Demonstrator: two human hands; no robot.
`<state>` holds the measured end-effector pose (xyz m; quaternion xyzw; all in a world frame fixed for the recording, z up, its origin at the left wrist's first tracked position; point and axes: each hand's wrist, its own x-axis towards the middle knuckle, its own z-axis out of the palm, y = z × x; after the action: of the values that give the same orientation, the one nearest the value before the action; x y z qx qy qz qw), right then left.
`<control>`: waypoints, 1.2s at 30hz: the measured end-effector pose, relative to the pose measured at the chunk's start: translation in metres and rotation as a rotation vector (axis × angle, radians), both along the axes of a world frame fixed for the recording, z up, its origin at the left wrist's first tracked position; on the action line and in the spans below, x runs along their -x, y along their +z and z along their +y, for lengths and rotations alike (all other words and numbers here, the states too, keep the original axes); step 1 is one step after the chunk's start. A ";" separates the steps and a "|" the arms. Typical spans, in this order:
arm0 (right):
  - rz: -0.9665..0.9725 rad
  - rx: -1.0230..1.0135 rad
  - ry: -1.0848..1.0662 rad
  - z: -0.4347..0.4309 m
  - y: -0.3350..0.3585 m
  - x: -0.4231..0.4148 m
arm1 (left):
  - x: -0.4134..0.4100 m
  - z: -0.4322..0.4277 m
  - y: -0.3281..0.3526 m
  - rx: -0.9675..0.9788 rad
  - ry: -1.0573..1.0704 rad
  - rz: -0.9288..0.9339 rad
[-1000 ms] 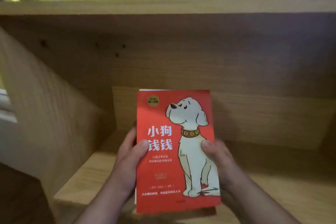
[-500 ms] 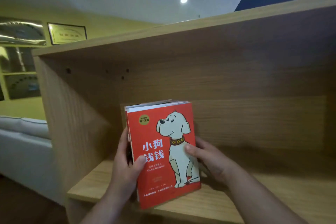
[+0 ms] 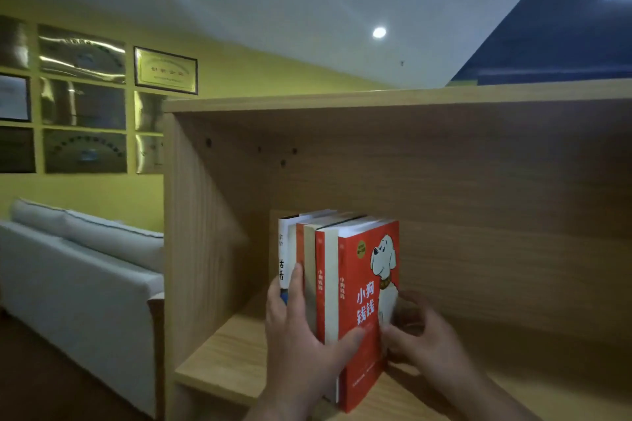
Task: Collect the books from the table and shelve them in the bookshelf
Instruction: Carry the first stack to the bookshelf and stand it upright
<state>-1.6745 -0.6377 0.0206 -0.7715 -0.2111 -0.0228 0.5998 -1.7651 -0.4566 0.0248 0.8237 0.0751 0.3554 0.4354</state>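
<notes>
- As a bundle of books (image 3: 328, 284) stands upright at the front of a wooden bookshelf (image 3: 205, 232) board, a person's left hand (image 3: 301, 331) clasps it from the spine side. The fingers (image 3: 296, 284) run up beside a white-spined book (image 3: 283, 260), with the thumb laid across the red spines.
- Right of those fingers, the right hand (image 3: 424, 342) sets bent fingers (image 3: 415, 301) against the cover of the red dog-cover paperback (image 3: 367, 304). Whether they grip or merely steady it cannot be told.
- The shelving step looks under way: the bundle appears to rest on the board, though apart from the side panel left of the left fingers.
- The next move likely calls for sliding the bundle back and towards that panel, then freeing the left fingers without letting the books topple.
- Beyond the left fingers, outside the bookshelf, are a pale sofa (image 3: 85, 267) and framed plaques (image 3: 166, 70).
</notes>
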 end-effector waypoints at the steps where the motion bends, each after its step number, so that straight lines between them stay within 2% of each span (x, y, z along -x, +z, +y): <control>1: 0.038 -0.019 0.056 0.001 0.001 0.002 | 0.000 0.004 0.000 0.018 -0.032 -0.021; 4: 0.121 -0.001 0.232 0.006 0.002 0.008 | 0.001 0.016 0.004 0.077 -0.086 -0.051; 7: 0.155 0.068 0.350 0.018 0.007 0.017 | -0.004 0.023 0.007 0.139 -0.045 -0.009; 18: 0.133 0.206 0.350 0.076 0.019 -0.002 | -0.023 0.065 0.007 0.120 0.034 -0.042; 27: 0.099 0.223 0.331 0.125 0.007 -0.032 | -0.047 0.099 0.005 0.139 0.049 0.007; 32: -0.030 0.240 0.279 0.122 -0.002 -0.034 | -0.047 0.097 0.000 0.018 0.069 -0.022; 36: -0.073 0.331 0.299 0.126 0.001 -0.033 | -0.048 0.101 -0.002 -0.052 0.020 -0.021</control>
<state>-1.6415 -0.5121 0.0216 -0.8181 -0.3456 0.0732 0.4538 -1.7171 -0.3552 0.0223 0.8300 0.0696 0.3705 0.4111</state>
